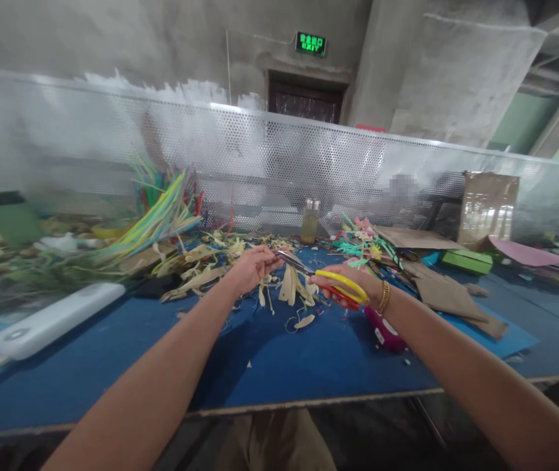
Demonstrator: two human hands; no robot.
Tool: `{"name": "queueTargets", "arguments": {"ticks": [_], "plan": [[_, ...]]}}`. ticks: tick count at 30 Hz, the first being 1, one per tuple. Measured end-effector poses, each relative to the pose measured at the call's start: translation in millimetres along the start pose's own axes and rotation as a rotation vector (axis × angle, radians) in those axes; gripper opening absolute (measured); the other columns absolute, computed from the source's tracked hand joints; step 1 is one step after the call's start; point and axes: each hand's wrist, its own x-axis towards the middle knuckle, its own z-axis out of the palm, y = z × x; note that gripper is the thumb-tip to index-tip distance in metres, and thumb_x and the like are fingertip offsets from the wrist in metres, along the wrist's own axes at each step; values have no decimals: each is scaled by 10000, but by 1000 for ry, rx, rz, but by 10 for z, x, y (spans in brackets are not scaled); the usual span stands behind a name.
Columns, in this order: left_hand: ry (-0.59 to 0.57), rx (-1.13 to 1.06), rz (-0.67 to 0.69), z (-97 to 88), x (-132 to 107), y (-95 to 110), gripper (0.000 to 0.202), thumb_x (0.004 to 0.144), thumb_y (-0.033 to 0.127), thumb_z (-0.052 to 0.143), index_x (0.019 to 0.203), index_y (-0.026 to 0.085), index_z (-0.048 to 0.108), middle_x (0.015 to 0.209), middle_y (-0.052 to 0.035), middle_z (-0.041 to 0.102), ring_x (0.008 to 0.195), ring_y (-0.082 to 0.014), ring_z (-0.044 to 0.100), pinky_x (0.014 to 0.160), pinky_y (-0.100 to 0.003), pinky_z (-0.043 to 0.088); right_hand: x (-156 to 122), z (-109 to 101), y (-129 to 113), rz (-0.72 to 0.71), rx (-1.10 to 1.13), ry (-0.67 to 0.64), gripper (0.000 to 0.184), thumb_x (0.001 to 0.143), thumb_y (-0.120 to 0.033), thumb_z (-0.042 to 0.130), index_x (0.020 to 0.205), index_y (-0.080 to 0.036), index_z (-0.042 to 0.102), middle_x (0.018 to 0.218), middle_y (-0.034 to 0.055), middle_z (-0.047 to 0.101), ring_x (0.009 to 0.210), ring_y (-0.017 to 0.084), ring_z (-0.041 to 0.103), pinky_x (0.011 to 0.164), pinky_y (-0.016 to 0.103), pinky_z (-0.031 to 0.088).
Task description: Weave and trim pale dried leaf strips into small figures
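Note:
My right hand (345, 282) is closed around a pair of scissors (342, 280) with yellow and red handles. Their metal blades point left, toward my other hand. My left hand (256, 267) is closed in a pinch at the blade tips; what lies between its fingers is too small to make out. Below and behind the blades are pale dried husk-like pieces (288, 286), some with thin strands. A loose pale scrap (304, 322) rests on the blue tabletop (279, 376) in front of my hands.
Colourful strips (162, 209) are bundled at back left, near a long white device (54, 320). A glass bottle (310, 221) stands at the back. Under my right wrist sits a magenta object (385, 330). Brown cardboard (449, 297) and a green box (467, 260) lie right.

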Motion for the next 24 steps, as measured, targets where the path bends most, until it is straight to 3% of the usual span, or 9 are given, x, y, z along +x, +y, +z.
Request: {"name": "queueTargets", "arguments": {"ticks": [7, 12, 24], "plan": [[-19, 1, -20, 29, -23, 3, 145, 708, 36, 597, 626, 131, 525, 1026, -120, 664, 1044, -199, 597, 966, -353, 440, 66, 7, -114, 11, -33, 17, 350, 677, -483, 680, 731, -179, 514, 557, -38, 542, 346, 47, 423, 286, 156, 333], [-78, -4, -22, 16, -25, -11, 148, 723, 43, 586, 624, 129, 519, 1046, -129, 658, 1079, -211, 579, 976, -343, 432, 104, -38, -132, 13, -38, 3, 370, 671, -502, 679, 748, -175, 523, 546, -44, 537, 330, 43, 410, 267, 150, 305], [-50, -22, -34, 26, -34, -9, 148, 715, 30, 597, 621, 131, 541, 1057, -136, 660, 1079, -234, 580, 990, -346, 428, 220, -80, -125, -2, 16, -54, 369, 691, -503, 668, 775, -161, 561, 543, -42, 531, 356, 39, 429, 297, 142, 326]]}}
